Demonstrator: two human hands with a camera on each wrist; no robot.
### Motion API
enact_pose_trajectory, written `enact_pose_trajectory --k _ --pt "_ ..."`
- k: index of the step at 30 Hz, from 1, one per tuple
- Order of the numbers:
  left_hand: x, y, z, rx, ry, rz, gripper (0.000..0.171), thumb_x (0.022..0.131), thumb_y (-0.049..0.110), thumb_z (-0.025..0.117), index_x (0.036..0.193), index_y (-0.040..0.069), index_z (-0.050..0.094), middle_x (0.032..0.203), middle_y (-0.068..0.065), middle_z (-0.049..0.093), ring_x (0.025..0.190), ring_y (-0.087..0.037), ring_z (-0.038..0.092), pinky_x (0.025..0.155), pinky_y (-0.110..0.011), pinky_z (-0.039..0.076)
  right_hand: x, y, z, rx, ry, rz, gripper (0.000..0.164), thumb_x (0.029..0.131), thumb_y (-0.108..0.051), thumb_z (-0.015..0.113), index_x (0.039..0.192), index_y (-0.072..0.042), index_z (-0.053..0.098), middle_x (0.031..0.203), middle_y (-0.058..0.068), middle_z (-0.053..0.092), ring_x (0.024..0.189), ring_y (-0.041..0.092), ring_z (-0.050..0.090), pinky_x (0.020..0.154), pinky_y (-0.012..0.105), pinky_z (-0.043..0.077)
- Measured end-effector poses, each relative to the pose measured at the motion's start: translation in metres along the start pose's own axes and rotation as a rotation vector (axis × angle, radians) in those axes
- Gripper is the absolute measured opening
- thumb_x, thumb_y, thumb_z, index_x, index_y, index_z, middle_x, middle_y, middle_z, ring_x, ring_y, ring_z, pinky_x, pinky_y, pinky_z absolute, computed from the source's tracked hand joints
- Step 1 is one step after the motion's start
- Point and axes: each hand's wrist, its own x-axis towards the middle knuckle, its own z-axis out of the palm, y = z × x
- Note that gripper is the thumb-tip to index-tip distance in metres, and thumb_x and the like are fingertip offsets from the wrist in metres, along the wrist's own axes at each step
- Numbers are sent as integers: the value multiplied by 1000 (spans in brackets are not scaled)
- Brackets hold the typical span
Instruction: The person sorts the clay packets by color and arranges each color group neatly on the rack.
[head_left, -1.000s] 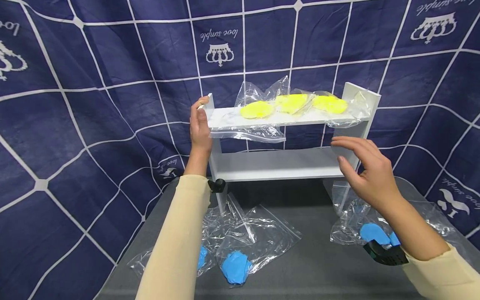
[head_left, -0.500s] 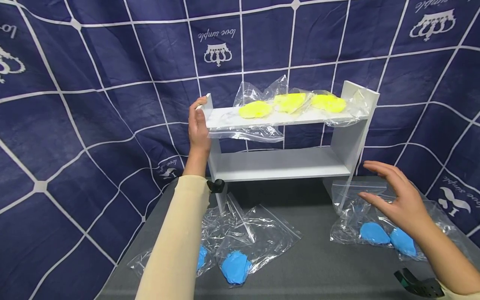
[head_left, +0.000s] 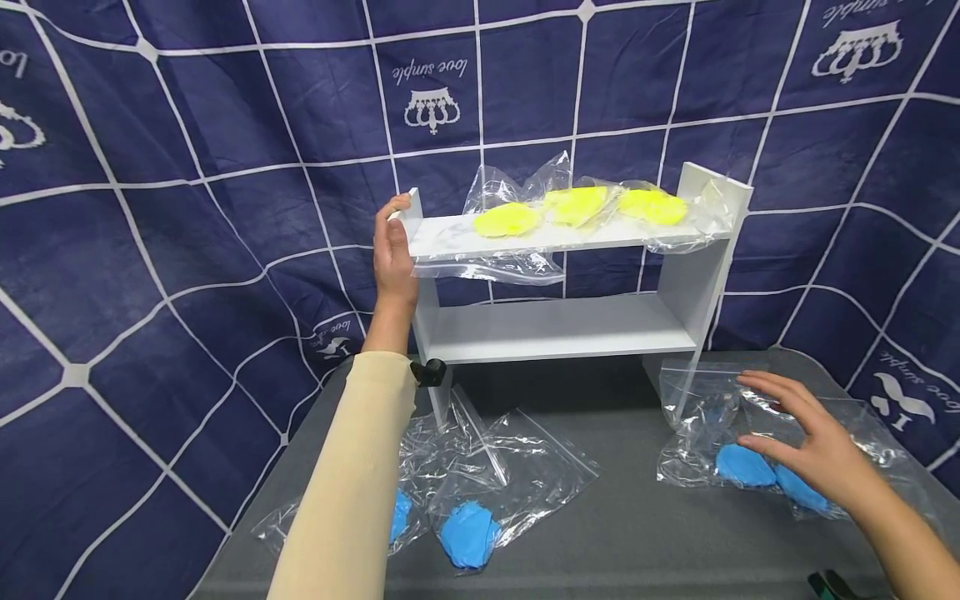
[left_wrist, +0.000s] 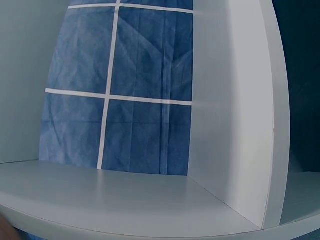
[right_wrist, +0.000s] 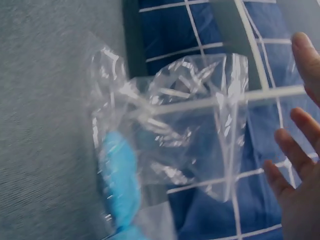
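Note:
My left hand (head_left: 393, 258) grips the upper left side panel of a white two-tier shelf (head_left: 562, 325), fingers over its edge. In the left wrist view the inside of the shelf (left_wrist: 240, 115) fills most of the picture. My right hand (head_left: 813, 442) is open, thumb apart from the fingers, over clear zip bags at the right. One flat blue piece (head_left: 744, 465) shows left of it; another blue piece (head_left: 801, 490) is partly behind the hand. The right wrist view shows a clear bag (right_wrist: 170, 125) beside spread fingers (right_wrist: 292, 150), with nothing between them.
Three bagged yellow pieces (head_left: 507, 220) lie on the top shelf, one bag hanging over its front edge. More clear bags (head_left: 525, 467) with blue pieces (head_left: 470, 535) lie at the front left of the dark grey table (head_left: 600, 550). A blue checked cloth (head_left: 225, 100) hangs behind.
My right hand has moved from beside the shelf's right panel down and right to the blue pieces' bags. The left hand keeps its grip on the left panel.

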Motion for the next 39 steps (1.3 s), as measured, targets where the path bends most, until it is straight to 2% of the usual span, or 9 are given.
enact_pose_trajectory --k 6,12,22,30,33,35,36,37,39 --pt "-1 1 -1 5 -2 4 28 104 -2 28 117 -18 47 136 -34 51 137 -39 44 120 -28 30 -21 17 4 30 -66 18 87 67 8 84 145 -3 48 152 -18 40 138 -12 29 102 -1 21" --pt "-2 0 -1 4 2 1 29 103 -3 28 117 -18 48 135 -34 52 137 -41 44 120 -29 30 -37 33 11 43 -69 71 91 67 6 85 148 -5 45 153 -28 33 140 -14 23 111 3 2" --pt "-1 -2 1 -23 -3 -3 27 102 -8 26 116 -20 45 134 -36 50 136 -41 44 120 -30 30 -57 57 25 -60 -12 41 95 59 0 90 145 -5 49 149 -35 31 136 -19 23 104 0 7" --pt "0 -4 0 -31 -5 -7 28 102 -7 25 116 -21 44 134 -36 49 136 -37 44 120 -29 31 -65 64 31 -78 -11 71 89 62 -4 90 142 -7 52 142 -42 31 131 -23 23 102 -1 6" --pt "2 -16 -1 -26 -2 3 29 102 -7 24 118 -20 45 135 -34 50 137 -37 44 120 -30 30 -67 66 32 -82 -18 91 87 64 -6 90 142 -7 52 141 -44 30 129 -26 22 102 -2 5" --pt "4 -25 -1 -24 -2 15 31 102 -6 23 119 -19 46 136 -33 50 137 -37 44 120 -31 30 -69 67 34 -95 -27 115 86 66 -9 89 144 -8 51 145 -36 34 128 -27 19 105 1 2" --pt "4 -30 -2 -29 1 18 31 102 -6 23 119 -18 47 136 -32 51 137 -36 44 121 -31 29 -70 68 34 -100 -34 128 86 68 -10 89 144 -9 50 149 -27 38 128 -27 18 112 8 3" --pt "5 -35 -2 -31 2 20 31 102 -6 23 119 -17 47 136 -31 51 137 -35 44 121 -31 29 -71 69 35 -107 -42 145 85 70 -12 88 145 -10 49 152 -16 41 128 -26 17 118 18 4" --pt "4 -39 -3 -48 3 24 31 103 -5 24 119 -16 47 136 -29 52 137 -32 45 121 -31 29 -73 71 36 -124 -57 174 85 72 -14 88 147 -11 48 153 8 46 144 -4 21 124 44 11"
